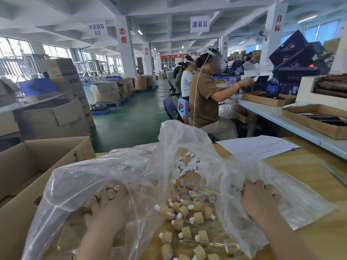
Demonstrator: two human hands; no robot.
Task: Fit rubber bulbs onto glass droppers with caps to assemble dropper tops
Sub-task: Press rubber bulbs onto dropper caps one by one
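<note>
A big clear plastic bag [131, 166] lies open on the wooden table [309, 184]. Inside it is a heap of assembled dropper tops [187, 209], tan wood-look caps with white bulbs and thin glass tubes. Loose white rubber bulbs [187, 164] are piled farther back in the bag. My left hand [107, 211] is under the plastic film at the left, its fingertips among open caps [112, 192]; the film blurs how its fingers lie. My right hand [259, 199] is on the bag's right side, fingers curled over a fold of the plastic.
An open cardboard box [37, 166] stands against the table's left side. Printed paper sheets [257, 147] lie at the back right, and a clear narrow packet [334, 171] lies at the right edge. A seated person [206, 94] works at the neighbouring bench.
</note>
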